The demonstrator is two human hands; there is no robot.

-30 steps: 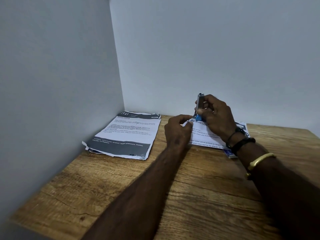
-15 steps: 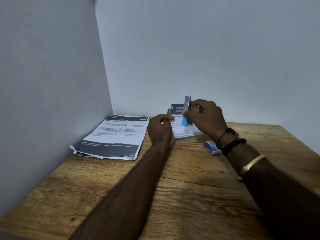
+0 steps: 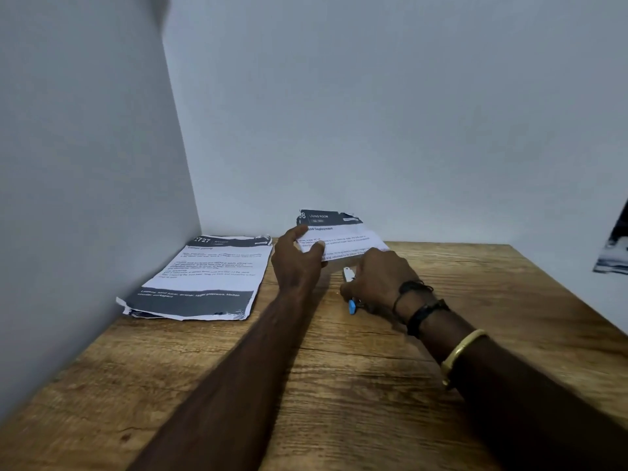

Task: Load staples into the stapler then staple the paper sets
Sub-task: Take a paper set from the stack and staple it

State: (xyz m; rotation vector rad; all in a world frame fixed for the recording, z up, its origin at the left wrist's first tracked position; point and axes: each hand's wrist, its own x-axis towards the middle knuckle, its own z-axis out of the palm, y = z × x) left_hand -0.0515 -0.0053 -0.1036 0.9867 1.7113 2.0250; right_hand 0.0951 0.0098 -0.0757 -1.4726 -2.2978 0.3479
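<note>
The left hand (image 3: 299, 263) pinches the lifted Living Room paper set (image 3: 339, 232) above the table's (image 3: 339, 385) back edge; the right hand (image 3: 380, 280) curls round the blue-tipped stapler (image 3: 351, 305), low on the tabletop; a second paper set (image 3: 204, 277) lies flat at the left edge.

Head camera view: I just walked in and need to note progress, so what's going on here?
A person is working at a brown wooden table. The left hand pinches a white printed paper set with a dark header, holding it tilted up. The right hand grips a small stapler with a blue end low at the table, beside a small white object. A second printed paper set lies flat near the wall corner.
</note>
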